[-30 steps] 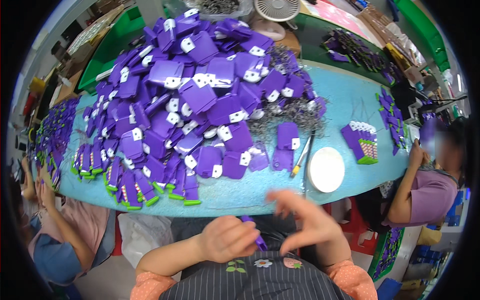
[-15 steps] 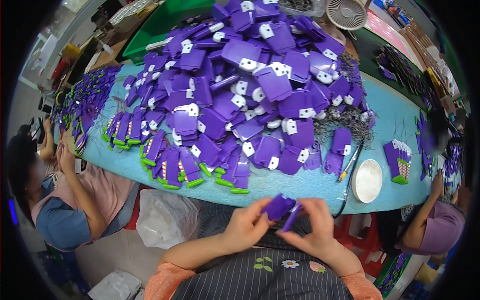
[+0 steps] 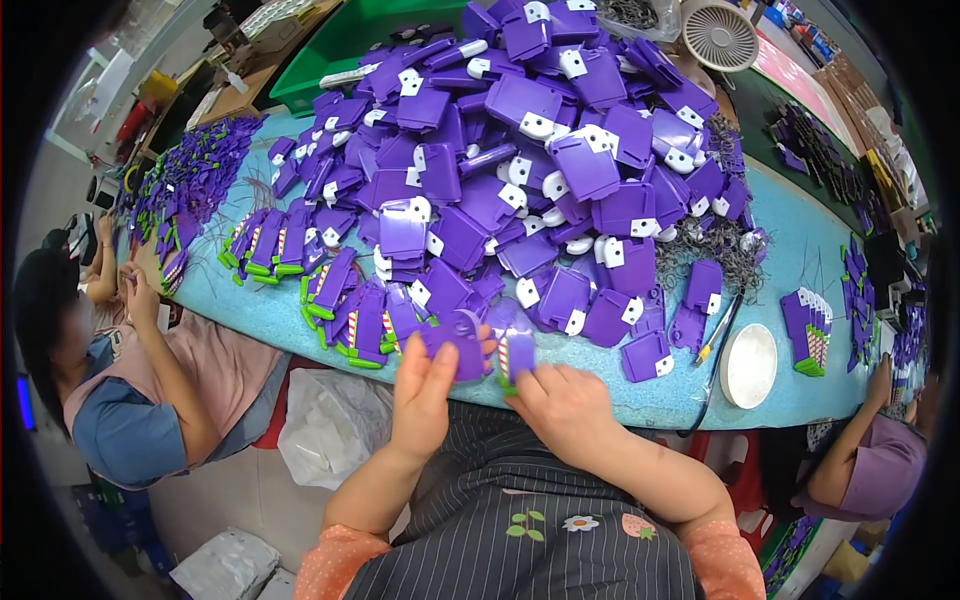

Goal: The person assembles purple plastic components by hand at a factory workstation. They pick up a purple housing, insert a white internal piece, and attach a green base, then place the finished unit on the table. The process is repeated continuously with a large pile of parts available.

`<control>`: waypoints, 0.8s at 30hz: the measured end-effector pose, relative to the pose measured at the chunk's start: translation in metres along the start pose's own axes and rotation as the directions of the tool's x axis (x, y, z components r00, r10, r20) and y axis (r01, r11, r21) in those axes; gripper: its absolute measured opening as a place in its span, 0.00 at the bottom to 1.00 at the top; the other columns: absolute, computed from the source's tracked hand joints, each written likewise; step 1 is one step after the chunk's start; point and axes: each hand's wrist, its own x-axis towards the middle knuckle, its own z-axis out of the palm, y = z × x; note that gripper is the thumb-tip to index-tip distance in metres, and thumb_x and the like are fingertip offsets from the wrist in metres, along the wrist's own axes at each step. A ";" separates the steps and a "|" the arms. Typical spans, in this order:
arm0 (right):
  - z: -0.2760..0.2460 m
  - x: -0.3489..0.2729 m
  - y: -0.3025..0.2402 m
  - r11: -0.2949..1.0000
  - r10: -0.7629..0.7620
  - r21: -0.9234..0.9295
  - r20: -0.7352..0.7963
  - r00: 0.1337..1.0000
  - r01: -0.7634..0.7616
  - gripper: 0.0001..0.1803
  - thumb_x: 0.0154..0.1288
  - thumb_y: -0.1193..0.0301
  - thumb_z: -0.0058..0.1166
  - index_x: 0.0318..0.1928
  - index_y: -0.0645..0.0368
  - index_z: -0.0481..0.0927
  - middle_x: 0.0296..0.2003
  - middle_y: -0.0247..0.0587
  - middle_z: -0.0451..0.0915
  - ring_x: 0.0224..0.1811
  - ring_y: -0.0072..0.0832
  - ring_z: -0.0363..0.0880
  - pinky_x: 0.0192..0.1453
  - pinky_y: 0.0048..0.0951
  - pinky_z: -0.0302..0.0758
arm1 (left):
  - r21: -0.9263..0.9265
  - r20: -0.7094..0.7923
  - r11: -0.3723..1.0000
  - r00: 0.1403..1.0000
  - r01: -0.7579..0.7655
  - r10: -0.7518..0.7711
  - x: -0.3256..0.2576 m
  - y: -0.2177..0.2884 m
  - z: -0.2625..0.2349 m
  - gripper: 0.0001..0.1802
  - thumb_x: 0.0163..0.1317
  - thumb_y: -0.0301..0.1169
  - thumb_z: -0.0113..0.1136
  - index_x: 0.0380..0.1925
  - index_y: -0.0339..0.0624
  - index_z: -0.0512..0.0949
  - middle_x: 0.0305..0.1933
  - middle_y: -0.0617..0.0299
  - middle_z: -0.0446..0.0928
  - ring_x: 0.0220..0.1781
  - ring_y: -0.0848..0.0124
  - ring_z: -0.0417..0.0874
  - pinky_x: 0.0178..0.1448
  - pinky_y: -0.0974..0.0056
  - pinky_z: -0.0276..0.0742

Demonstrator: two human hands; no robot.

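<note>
Over the table's near edge, my left hand (image 3: 425,390) holds a flat purple plastic part (image 3: 456,352) with a rounded end. Its thumb lies across the face and the fingertips show behind. Close beside it, my right hand (image 3: 568,405) pinches the green end of a purple piece with a red-and-white striped strip (image 3: 508,350); this piece is slightly blurred. Beyond the hands rises a large heap of purple plastic shells (image 3: 510,190) with white corners. More green-tipped striped pieces (image 3: 365,325) lie in a row just left of my hands.
On the blue table (image 3: 640,400) stand a round white dish (image 3: 748,367) and a pen-like tool (image 3: 712,340) with a dark cable. Thin dark wires (image 3: 720,255) lie right of the heap. A small fan (image 3: 720,36) stands behind. Co-workers sit left (image 3: 150,400) and right (image 3: 865,455).
Both hands have moved forward from my lap to the table edge. My right hand now grips a green-tipped striped piece. A white-cornered purple shell now lies at the heap's near right edge.
</note>
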 end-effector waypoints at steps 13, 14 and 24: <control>-0.055 -0.111 0.010 0.005 0.432 0.991 0.116 0.895 -0.131 0.16 0.62 0.79 0.51 0.49 0.65 0.64 0.36 0.51 0.79 0.34 0.32 0.82 0.35 0.28 0.79 | -0.366 0.353 0.888 0.925 0.278 -0.143 -0.024 -0.013 0.059 0.20 0.72 0.40 0.36 0.56 0.37 0.57 0.54 0.46 0.71 0.49 0.59 0.79 0.52 0.59 0.76; -0.040 -0.102 0.012 -0.088 0.286 0.988 0.148 0.947 -0.128 0.19 0.62 0.79 0.49 0.52 0.65 0.61 0.40 0.51 0.78 0.41 0.31 0.81 0.43 0.29 0.76 | -0.408 0.302 0.867 0.938 0.286 -0.167 -0.026 -0.011 0.070 0.20 0.72 0.39 0.35 0.57 0.37 0.57 0.54 0.46 0.70 0.50 0.59 0.79 0.53 0.57 0.76; -0.009 -0.098 -0.002 -0.096 0.139 0.935 0.353 0.925 -0.342 0.19 0.64 0.78 0.49 0.54 0.65 0.62 0.45 0.47 0.77 0.43 0.25 0.77 0.49 0.29 0.74 | -0.517 0.298 0.708 0.877 0.481 -0.378 -0.028 -0.016 0.058 0.19 0.72 0.35 0.35 0.59 0.41 0.57 0.53 0.44 0.70 0.48 0.53 0.79 0.52 0.53 0.78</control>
